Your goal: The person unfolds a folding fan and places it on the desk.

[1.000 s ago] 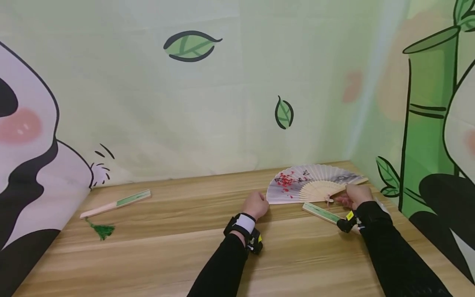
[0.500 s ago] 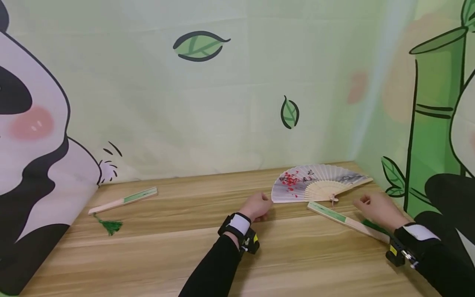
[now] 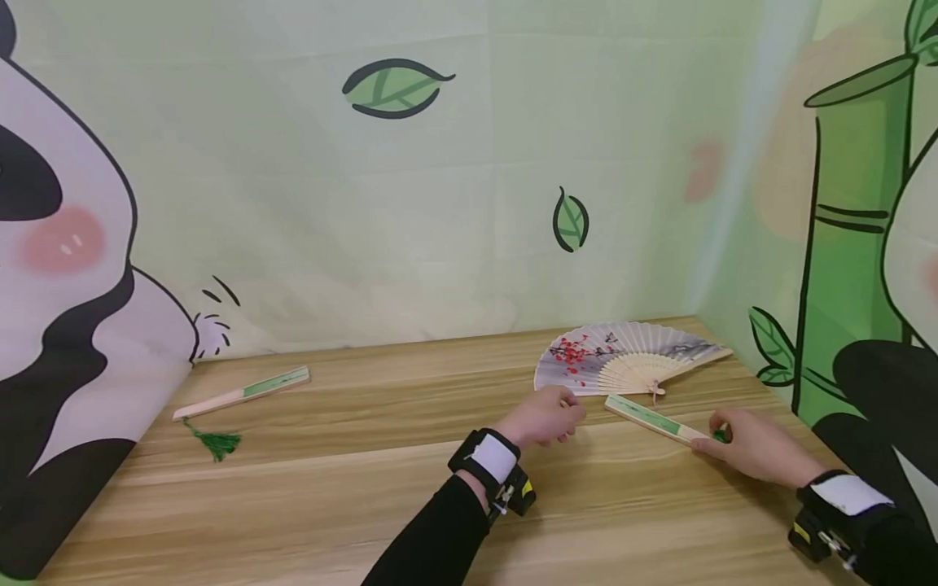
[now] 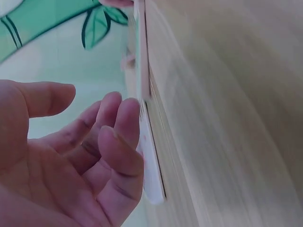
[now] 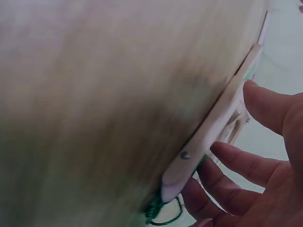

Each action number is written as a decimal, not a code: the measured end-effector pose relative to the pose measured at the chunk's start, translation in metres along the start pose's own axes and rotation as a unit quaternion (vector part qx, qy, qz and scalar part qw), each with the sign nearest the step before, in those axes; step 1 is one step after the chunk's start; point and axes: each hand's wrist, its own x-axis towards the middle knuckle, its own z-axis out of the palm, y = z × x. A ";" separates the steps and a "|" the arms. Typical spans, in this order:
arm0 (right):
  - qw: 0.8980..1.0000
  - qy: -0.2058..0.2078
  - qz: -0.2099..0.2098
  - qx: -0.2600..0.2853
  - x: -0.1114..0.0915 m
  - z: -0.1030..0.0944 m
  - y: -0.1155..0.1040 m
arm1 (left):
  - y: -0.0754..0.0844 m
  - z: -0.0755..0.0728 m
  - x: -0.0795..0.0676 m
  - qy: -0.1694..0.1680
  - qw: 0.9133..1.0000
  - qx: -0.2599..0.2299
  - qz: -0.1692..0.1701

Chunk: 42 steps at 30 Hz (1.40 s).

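Observation:
An open folding fan (image 3: 586,358) with red blossoms on pale cloth lies at the back right of the table. In front of it lies a folded hand fan (image 3: 648,417) with a green panel and a dark green tassel (image 5: 154,208). My right hand (image 3: 762,443) is at its rivet end. In the right wrist view the thumb and fingers are spread along the folded fan's edge, fingertips right at it. My left hand (image 3: 542,417) hovers in front of the open fan's left edge, fingers loosely bent and holding nothing in the left wrist view.
Another folded hand fan (image 3: 242,394) with a green tassel (image 3: 217,444) lies at the left of the wooden table (image 3: 352,505). A printed cloth backdrop (image 3: 293,203) with leaves, bamboo and pandas rises behind the table and at its sides.
My right hand has let go of the open fan, drawn back to the right and come to the folded fan's rivet end. My left hand has moved right, away from the open fan's edge.

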 end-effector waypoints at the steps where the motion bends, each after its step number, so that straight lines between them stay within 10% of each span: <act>1: 1.000 0.000 -0.001 0.003 -0.001 0.002 0.001 | 0.004 0.004 0.000 -0.007 1.000 -0.001 0.004; 12: 1.000 -0.003 -0.013 0.021 -0.006 0.012 0.002 | 0.033 0.036 -0.004 -0.056 0.997 0.042 0.024; 29: 0.997 -0.014 -0.035 0.064 -0.035 0.010 -0.046 | 0.016 0.059 0.001 -0.085 0.996 -0.017 0.019; 42: 0.987 -0.002 -0.062 0.151 -0.044 0.004 -0.110 | 0.009 0.034 -0.014 -0.068 0.989 -0.121 0.054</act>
